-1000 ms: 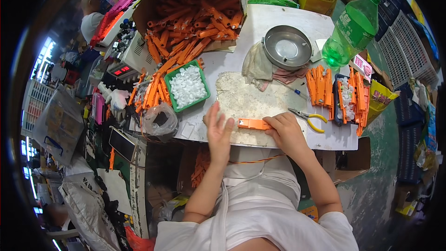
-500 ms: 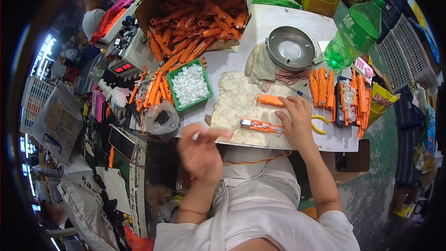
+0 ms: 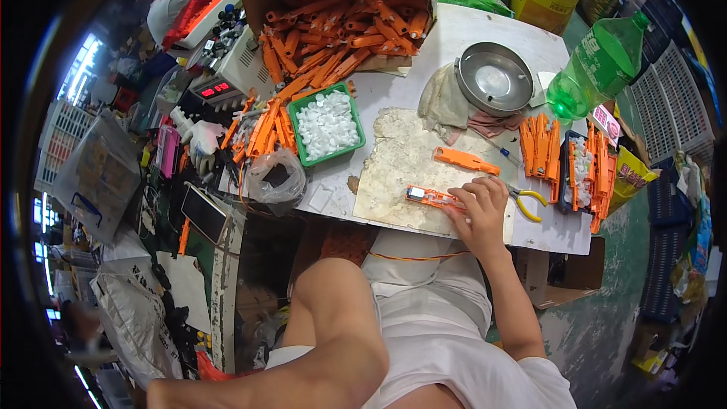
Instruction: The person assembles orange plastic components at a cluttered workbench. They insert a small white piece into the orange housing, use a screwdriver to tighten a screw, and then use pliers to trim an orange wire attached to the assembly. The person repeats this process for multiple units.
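Observation:
My right hand [image 3: 482, 212] is closed on one end of an orange plastic housing [image 3: 433, 196] that lies on the worn pale board [image 3: 386, 144]. Small parts, one of them whitish, sit inside that housing's far-left end. Just beyond my fingers rests a second long orange shell [image 3: 466, 160], apart from the first. My bent left arm [image 3: 333, 333] fills the lower left, close to the camera; its hand does not show. Yellow-handled pliers [image 3: 531, 204] lie right of my right hand.
A green tray [image 3: 359, 144] of white plastic pieces stands left of the board, before a box heaped with orange shells [image 3: 348, 23]. Behind are a metal bowl [image 3: 496, 79] on a rag and a green bottle [image 3: 598, 68]. More orange shells [image 3: 539, 148] stand right.
My left hand has left the board's front edge and gone out of view, the arm swinging down and left. My right hand has moved onto the housing, away from the upper shell.

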`<state>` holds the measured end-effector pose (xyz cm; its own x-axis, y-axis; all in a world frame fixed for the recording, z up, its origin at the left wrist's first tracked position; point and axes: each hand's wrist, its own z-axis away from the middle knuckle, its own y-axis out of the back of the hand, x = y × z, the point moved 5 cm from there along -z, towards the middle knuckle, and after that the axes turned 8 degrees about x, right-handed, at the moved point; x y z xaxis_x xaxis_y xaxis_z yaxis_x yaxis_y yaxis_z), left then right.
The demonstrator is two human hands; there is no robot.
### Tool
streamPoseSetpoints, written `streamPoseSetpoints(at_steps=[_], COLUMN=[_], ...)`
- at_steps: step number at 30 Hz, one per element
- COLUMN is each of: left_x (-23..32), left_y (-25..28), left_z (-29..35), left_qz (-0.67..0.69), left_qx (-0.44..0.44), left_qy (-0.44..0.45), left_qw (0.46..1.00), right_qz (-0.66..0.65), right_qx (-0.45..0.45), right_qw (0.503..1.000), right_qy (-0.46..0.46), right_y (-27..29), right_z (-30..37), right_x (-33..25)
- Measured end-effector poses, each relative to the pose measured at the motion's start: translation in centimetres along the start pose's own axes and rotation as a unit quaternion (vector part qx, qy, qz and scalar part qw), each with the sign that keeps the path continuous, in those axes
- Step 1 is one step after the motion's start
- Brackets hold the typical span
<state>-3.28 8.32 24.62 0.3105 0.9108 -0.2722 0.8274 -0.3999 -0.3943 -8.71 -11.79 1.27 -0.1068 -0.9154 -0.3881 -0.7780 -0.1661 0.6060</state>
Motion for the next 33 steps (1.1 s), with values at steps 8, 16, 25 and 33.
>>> streamPoseSetpoints(at_steps=[8, 16, 25, 33], left_x=[1.0, 1.6, 0.6, 1.3], left_y=[-1.3, -1.3, -1.0, -1.4], left_z=[0.3, 0.6, 1.8, 1.4], left_qz=[-0.12, -0.005, -0.005, -0.065], left_qx=[0.033, 0.008, 0.035, 0.035], left_qy=[-0.244, -0.137, -0.098, -0.277], left_qw=[0.962, 0.99, 0.995, 0.958], right_qz=[0.038, 0.036, 0.032, 0.034], right_qx=[-0.063, -0.062, -0.066, -0.066], right_qw=[0.997, 0.997, 0.997, 0.997], right_qy=[0.008, 0.017, 0.016, 0.009], right_y=[-1.2, -1.2, -1.3, -1.2], right_z=[-0.2, -0.1, -0.1, 0.1], right_x=[-0.3, -0.3, -0.3, 0.0])
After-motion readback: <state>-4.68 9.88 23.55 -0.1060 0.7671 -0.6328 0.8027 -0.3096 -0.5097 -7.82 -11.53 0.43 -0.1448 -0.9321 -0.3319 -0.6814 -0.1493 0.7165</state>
